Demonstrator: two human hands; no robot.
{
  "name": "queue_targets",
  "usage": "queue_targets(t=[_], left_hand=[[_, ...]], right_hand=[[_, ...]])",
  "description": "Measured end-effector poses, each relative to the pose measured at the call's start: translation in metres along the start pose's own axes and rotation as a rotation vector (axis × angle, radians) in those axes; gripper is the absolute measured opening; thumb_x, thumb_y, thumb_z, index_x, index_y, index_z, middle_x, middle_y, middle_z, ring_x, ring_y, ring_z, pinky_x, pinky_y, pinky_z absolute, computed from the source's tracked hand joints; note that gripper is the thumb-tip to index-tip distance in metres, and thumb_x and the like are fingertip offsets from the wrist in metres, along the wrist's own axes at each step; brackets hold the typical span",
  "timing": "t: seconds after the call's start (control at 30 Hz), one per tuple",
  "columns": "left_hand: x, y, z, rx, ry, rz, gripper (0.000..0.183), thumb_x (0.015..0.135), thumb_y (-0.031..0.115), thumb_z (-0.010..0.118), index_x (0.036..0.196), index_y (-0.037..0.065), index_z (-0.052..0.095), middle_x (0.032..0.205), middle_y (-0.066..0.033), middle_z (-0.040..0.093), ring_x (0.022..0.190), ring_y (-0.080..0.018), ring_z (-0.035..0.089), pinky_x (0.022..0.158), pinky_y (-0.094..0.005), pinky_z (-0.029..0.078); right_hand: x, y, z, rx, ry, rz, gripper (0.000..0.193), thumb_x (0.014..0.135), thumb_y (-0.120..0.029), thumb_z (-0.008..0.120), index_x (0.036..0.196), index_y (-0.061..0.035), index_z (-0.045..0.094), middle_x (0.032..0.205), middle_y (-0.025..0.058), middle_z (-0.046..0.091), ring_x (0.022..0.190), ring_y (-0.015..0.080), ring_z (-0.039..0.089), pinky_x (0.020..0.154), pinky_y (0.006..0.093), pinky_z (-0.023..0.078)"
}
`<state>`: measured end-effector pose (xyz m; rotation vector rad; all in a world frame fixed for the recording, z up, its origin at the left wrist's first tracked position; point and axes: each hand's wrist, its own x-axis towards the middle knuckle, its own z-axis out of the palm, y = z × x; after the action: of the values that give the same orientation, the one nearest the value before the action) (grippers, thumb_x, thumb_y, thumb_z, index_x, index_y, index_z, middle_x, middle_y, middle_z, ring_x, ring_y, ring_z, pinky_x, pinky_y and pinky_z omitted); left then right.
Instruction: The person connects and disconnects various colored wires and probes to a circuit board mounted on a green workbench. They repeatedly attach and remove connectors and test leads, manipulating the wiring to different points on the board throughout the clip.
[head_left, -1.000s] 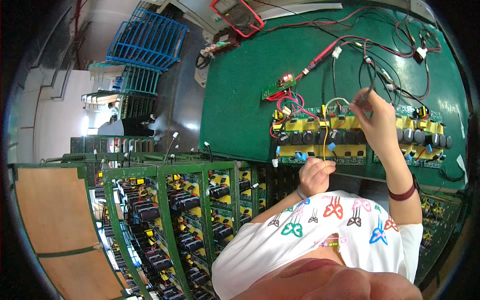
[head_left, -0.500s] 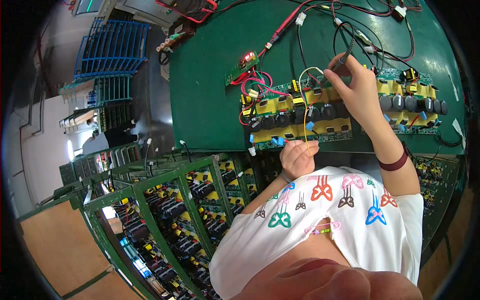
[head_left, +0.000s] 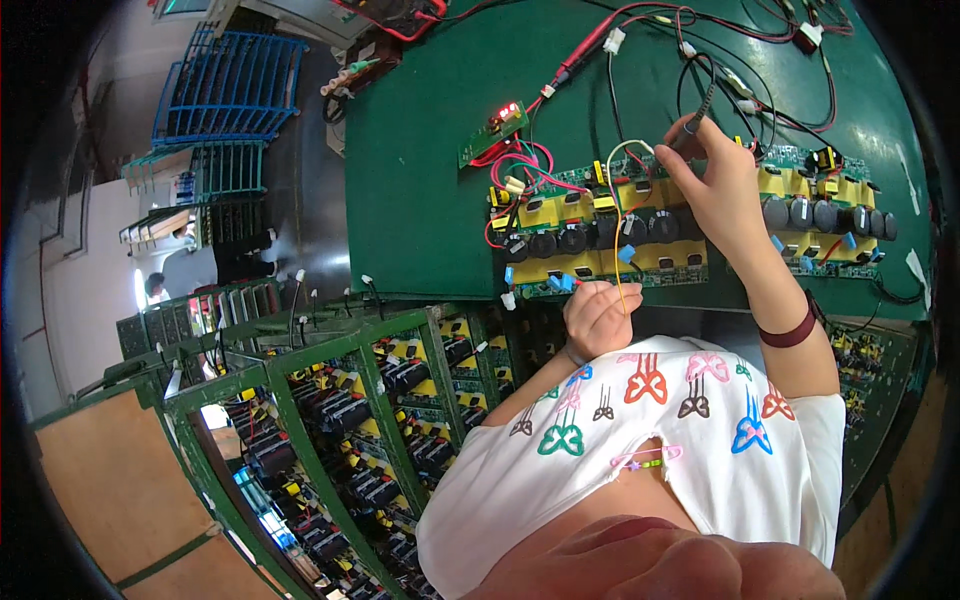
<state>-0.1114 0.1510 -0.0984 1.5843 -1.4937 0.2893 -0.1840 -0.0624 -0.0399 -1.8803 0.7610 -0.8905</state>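
Note:
My right hand (head_left: 712,180) is closed round a dark test probe (head_left: 684,134) above the upper edge of a long circuit board (head_left: 560,212). A thin yellow-and-white wire (head_left: 619,235) arches from beside its fingertips down across the board to my left hand (head_left: 598,318). At the board's near edge, the fingers of my left hand are curled on the wire's lower end. Black round capacitors, yellow parts and blue components fill the board. Pink and red leads join it to a small green display board (head_left: 493,135) with lit red digits. The probe tip is hidden.
A second circuit board (head_left: 815,212) lies to the right. Cables and a red test probe (head_left: 582,55) cross the back of the green table (head_left: 420,200). A red-edged meter (head_left: 395,12) is at the far left. A green rack (head_left: 385,400) of boards stands left, below the table. Beyond it is another person (head_left: 215,270).
The table and things on it appear slightly shifted right and down. Both hands keep their grips with hardly any movement. The person in the background has shifted.

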Motion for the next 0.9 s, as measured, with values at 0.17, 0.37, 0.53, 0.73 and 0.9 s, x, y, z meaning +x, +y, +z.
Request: queue_targets(t=[0.17, 0.37, 0.53, 0.73, 0.9], left_hand=[[-0.008, -0.007, 0.0, -0.017, 0.01, 0.049, 0.019, 0.066, -0.008, 0.066, 0.081, 0.005, 0.069, 0.092, -0.0083, 0.073, 0.073, -0.024, 0.064, 0.065, -0.0336, 0.053], [0.001, 0.001, -0.002, -0.019, 0.024, -0.003, 0.023, 0.067, -0.013, 0.066, 0.08, 0.006, 0.067, 0.089, -0.0058, 0.072, 0.073, -0.0223, 0.066, 0.065, -0.0333, 0.05], [0.003, 0.007, -0.003, -0.021, 0.042, -0.021, 0.025, 0.065, -0.014, 0.065, 0.08, 0.006, 0.066, 0.088, -0.0057, 0.072, 0.076, -0.023, 0.066, 0.067, -0.0342, 0.049], [0.008, 0.012, -0.005, -0.032, 0.026, -0.056, 0.022, 0.07, -0.011, 0.07, 0.082, 0.006, 0.064, 0.089, -0.0073, 0.07, 0.079, -0.0269, 0.066, 0.069, -0.037, 0.051], [0.008, 0.022, -0.013, -0.063, -0.007, -0.06, 0.021, 0.075, -0.006, 0.073, 0.09, 0.006, 0.063, 0.091, -0.0103, 0.068, 0.08, -0.0294, 0.067, 0.068, -0.0381, 0.054]], right_hand=[[0.0, 0.0, 0.002, -0.017, 0.017, -0.054, 0.016, 0.086, -0.007, 0.072, 0.092, 0.0004, 0.059, 0.074, 0.0125, 0.065, 0.065, 0.0236, 0.064, 0.062, 0.0339, 0.048], [0.0, -0.008, -0.001, -0.067, -0.028, -0.046, 0.017, 0.083, -0.001, 0.072, 0.093, 0.0021, 0.058, 0.075, 0.0136, 0.063, 0.067, 0.0233, 0.064, 0.061, 0.034, 0.049], [-0.006, -0.008, 0.001, -0.121, -0.04, -0.115, 0.018, 0.083, -0.003, 0.073, 0.093, -0.0009, 0.058, 0.077, 0.0148, 0.064, 0.07, 0.0285, 0.065, 0.063, 0.0384, 0.05], [-0.011, -0.009, -0.003, -0.155, -0.024, -0.204, 0.021, 0.082, -0.005, 0.075, 0.096, -0.0026, 0.059, 0.079, 0.0144, 0.064, 0.076, 0.032, 0.065, 0.066, 0.0409, 0.05], [-0.018, -0.045, -0.04, 0.07, 0.014, -0.093, 0.012, 0.093, -0.007, 0.065, 0.1, -0.0003, 0.058, 0.079, 0.01, 0.063, 0.07, 0.0184, 0.065, 0.067, 0.0305, 0.05]])
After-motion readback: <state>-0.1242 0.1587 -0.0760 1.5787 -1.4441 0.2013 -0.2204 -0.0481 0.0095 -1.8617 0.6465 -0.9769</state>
